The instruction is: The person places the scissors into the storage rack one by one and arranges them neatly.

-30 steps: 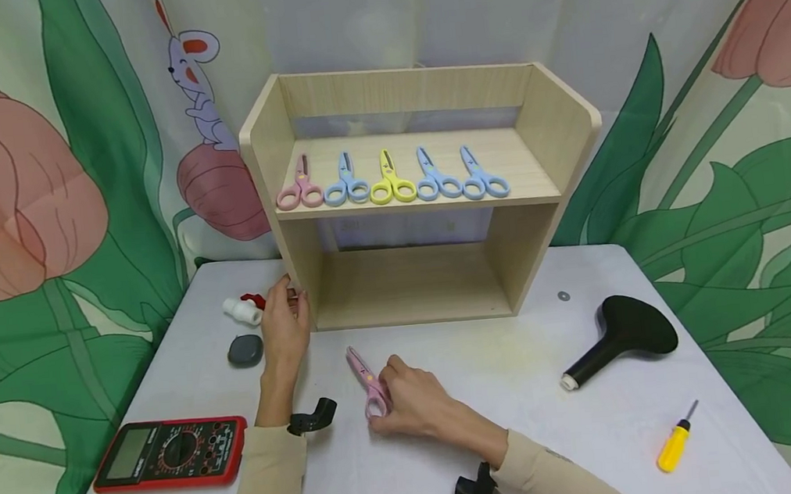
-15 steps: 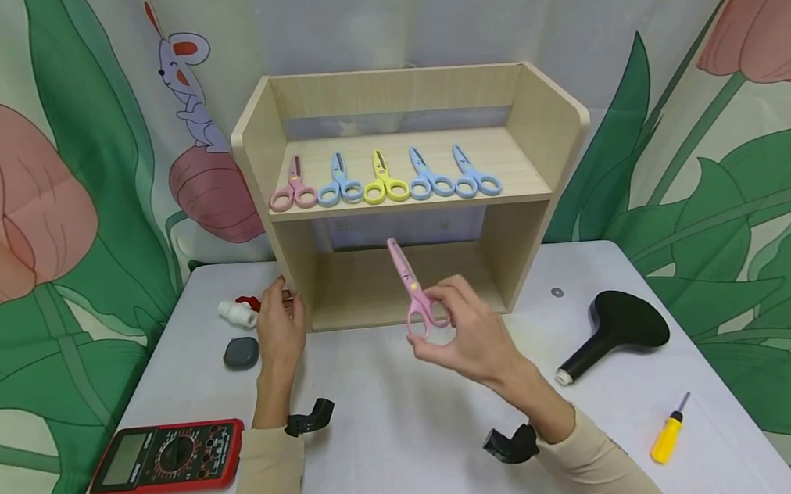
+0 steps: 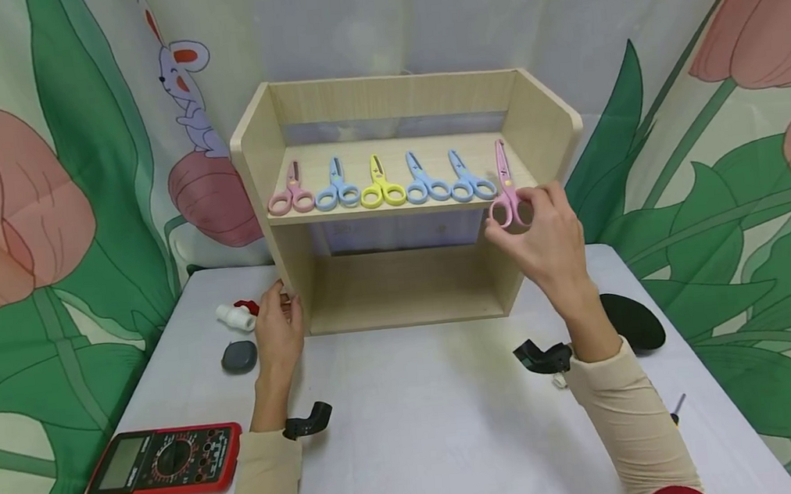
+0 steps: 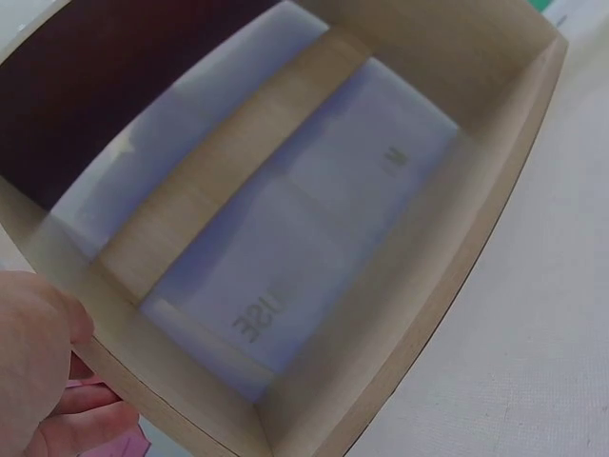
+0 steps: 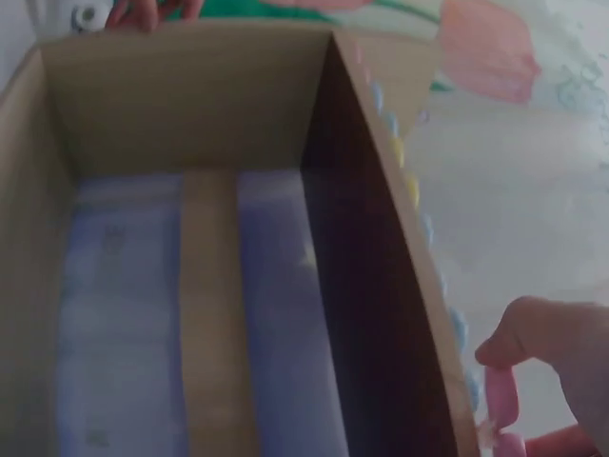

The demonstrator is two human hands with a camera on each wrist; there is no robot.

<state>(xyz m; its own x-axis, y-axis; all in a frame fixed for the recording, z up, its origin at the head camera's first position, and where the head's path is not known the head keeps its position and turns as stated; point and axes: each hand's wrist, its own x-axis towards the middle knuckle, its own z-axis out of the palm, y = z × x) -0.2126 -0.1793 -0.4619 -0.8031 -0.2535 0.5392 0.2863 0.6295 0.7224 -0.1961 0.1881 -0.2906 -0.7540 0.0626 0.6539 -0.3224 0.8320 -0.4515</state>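
My right hand (image 3: 544,246) pinches pink scissors (image 3: 503,171) by their finger loops at the right end of the upper shelf. Their blades point toward the back, over the shelf board, while the loops stick out past its front edge. Left of them lies a row of several scissors: pink ones (image 3: 292,195), blue ones (image 3: 337,189), yellow ones (image 3: 381,187) and two more blue pairs. My left hand (image 3: 279,332) rests against the outer left side of the wooden shelf unit (image 3: 413,328); in the left wrist view its fingers (image 4: 86,428) lie beside that panel.
A red multimeter (image 3: 163,463) lies front left. Behind it are a dark grey rounded object (image 3: 239,357) and a white fitting with a red part (image 3: 235,317). A black paddle-shaped object (image 3: 633,320) and a screwdriver (image 3: 678,407) lie partly behind the right arm.
My right hand has lifted the pink scissors from the table and carried them up and right to the upper shelf's right end. The left hand stays at the unit's left side.
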